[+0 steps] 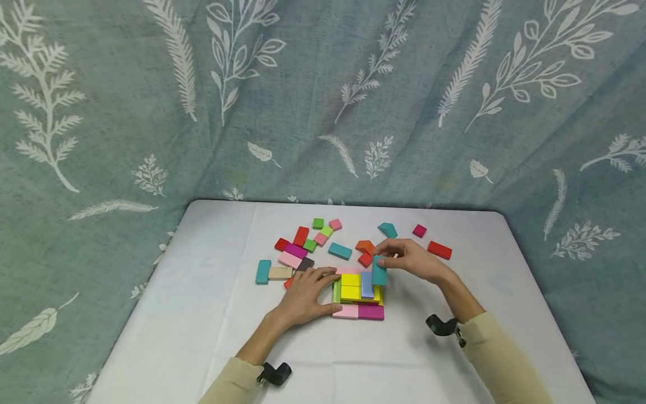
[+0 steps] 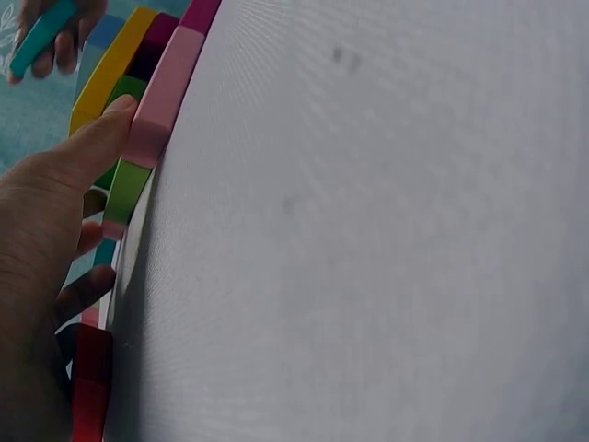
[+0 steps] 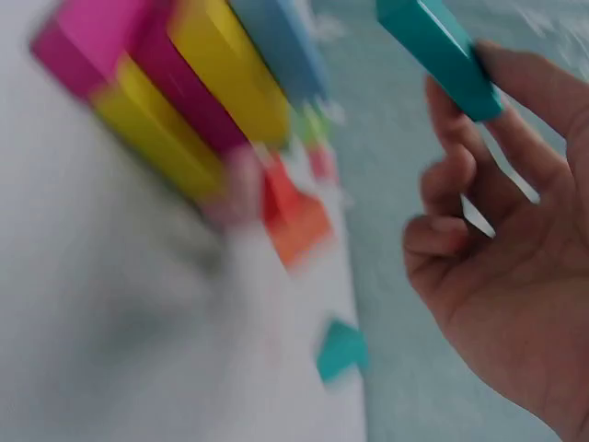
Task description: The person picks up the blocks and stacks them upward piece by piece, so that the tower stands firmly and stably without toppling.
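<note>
My right hand pinches a teal rectangular block between thumb and fingers, raised at the right end of a layered block stack. The right wrist view shows the teal block tilted in the fingertips. On top of the stack lie yellow blocks and a light blue block. Pink and magenta blocks form its front edge. My left hand rests at the stack's left side, fingers spread toward the back. In the left wrist view its thumb touches the blocks by the pink corner.
Loose blocks lie behind and left of the stack, among them a teal block, a beige block and a pink block. Orange, teal and red pieces lie farther back on the white-covered table.
</note>
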Demonstrator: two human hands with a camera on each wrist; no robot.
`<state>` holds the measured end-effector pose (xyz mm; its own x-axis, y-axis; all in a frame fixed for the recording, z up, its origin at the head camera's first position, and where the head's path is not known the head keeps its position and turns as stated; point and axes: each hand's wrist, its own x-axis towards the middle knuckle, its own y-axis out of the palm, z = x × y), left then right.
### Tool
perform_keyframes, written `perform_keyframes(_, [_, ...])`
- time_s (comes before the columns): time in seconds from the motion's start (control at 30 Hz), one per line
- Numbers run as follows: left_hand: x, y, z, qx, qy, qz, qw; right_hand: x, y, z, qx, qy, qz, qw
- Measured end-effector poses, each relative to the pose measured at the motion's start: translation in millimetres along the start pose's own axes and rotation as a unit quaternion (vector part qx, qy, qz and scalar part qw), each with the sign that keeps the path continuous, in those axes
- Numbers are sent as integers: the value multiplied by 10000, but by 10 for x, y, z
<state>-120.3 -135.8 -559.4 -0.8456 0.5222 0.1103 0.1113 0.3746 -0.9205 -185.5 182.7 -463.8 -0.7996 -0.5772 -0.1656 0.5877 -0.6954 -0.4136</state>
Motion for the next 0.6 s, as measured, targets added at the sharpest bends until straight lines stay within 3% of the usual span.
perform_keyframes(0.23, [14,23,16,-24,61,64,10000,305,480,-5,-210,150,-29,9997])
perform_keyframes(0.6, [0,11,27,5,44,26,10000,432,559,-43,-542,307,-34,9980])
